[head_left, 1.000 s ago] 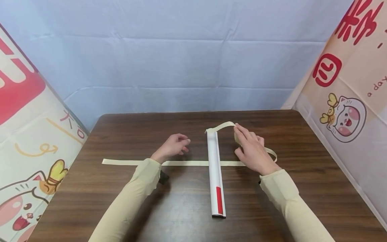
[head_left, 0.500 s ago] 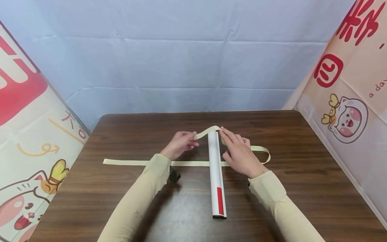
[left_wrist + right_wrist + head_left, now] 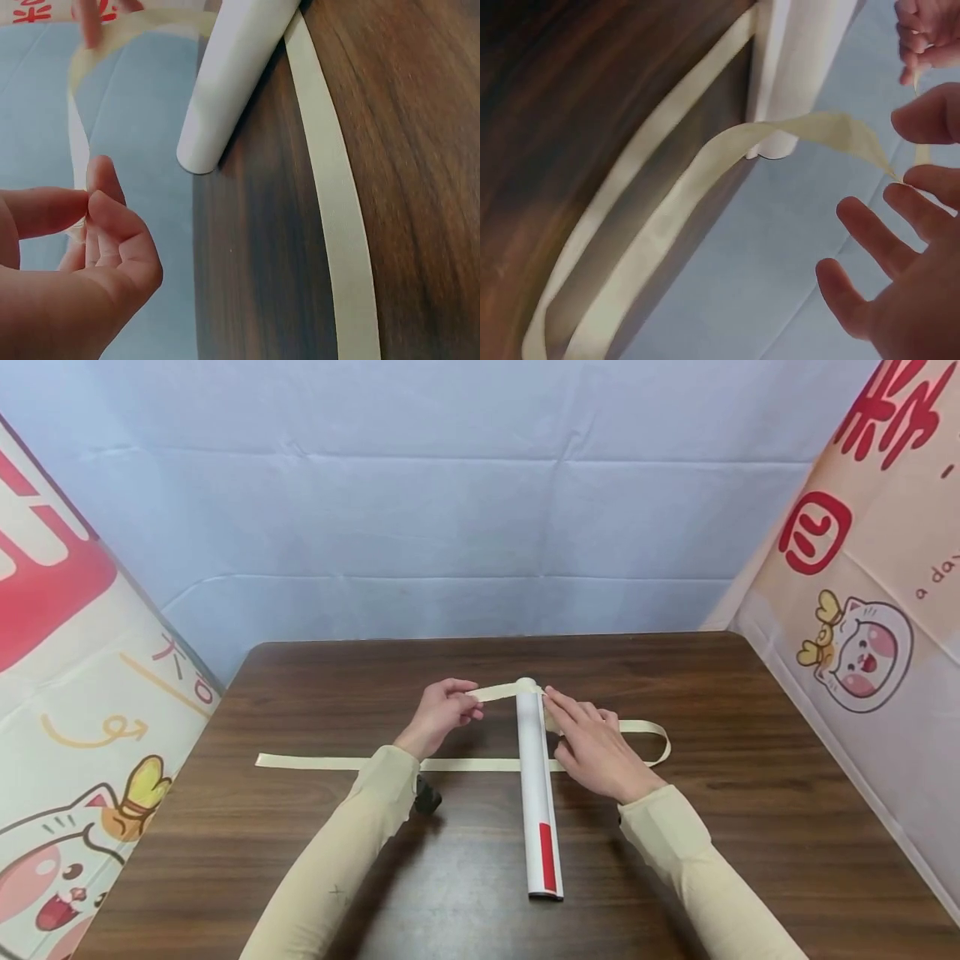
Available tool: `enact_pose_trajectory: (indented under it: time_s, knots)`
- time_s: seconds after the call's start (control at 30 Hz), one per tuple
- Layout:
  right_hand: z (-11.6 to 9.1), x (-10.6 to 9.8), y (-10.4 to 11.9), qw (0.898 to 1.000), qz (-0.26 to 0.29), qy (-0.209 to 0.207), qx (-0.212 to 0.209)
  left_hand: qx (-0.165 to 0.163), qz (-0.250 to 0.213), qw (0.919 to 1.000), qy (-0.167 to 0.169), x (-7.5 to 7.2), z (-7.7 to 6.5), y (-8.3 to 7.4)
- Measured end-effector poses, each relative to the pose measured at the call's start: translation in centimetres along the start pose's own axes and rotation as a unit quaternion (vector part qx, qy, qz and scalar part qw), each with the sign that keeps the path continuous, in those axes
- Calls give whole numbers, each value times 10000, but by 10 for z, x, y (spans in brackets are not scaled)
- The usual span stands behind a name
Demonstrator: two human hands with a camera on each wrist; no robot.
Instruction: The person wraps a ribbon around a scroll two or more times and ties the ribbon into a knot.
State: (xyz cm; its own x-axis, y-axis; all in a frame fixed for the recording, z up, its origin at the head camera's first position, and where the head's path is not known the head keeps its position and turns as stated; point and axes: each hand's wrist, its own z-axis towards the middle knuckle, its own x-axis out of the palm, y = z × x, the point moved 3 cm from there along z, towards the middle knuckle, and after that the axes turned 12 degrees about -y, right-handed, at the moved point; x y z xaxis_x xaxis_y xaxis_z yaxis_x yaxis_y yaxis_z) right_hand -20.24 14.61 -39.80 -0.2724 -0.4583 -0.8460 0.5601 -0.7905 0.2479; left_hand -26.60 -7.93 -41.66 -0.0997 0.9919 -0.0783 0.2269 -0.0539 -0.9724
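A long white bar with a rounded top and a red label lies lengthwise on the table. Beneath it crosses a flat cream ribbon, which loops back at the right and rises over the bar's far end. My left hand, left of that far end, pinches the ribbon's end between thumb and fingers. Right of the bar, my right hand holds the ribbon between index and middle fingertips, with the thumb apart. In the right wrist view, the raised ribbon twists toward the right fingertips.
The dark wooden table has its far edge just beyond the bar. Pale cloth hangs behind, with printed cloths on both sides. A black object sits at the left wrist.
My right hand has moved left, closer to the bar. My left hand has moved right and taken the ribbon's end, and the stretch over the bar now sits straighter.
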Motion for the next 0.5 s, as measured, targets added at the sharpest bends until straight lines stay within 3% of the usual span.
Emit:
enact_pose_trajectory:
  time_s: [0.13,0.23,0.3,0.37,0.43,0.5]
  knots:
    - [-3,3,-6,9997,24,239,57,238,256,9992,-168,-9,-1,0]
    - [-6,1,-14,9994,8,289,204,729,929,9922,-401,-19,-1,-1]
    - [-8,-2,-22,9989,-32,269,382,1130,1584,9791,-599,-29,1,-1]
    - [-10,-5,-31,9978,-84,250,600,1456,2267,9597,-795,-40,2,-2]
    - [-14,-10,-40,9962,-107,247,826,1657,2778,9417,-927,-52,4,-4]
    - [-18,-14,-48,9944,-131,242,1017,1730,3099,9294,-1009,-65,6,-6]
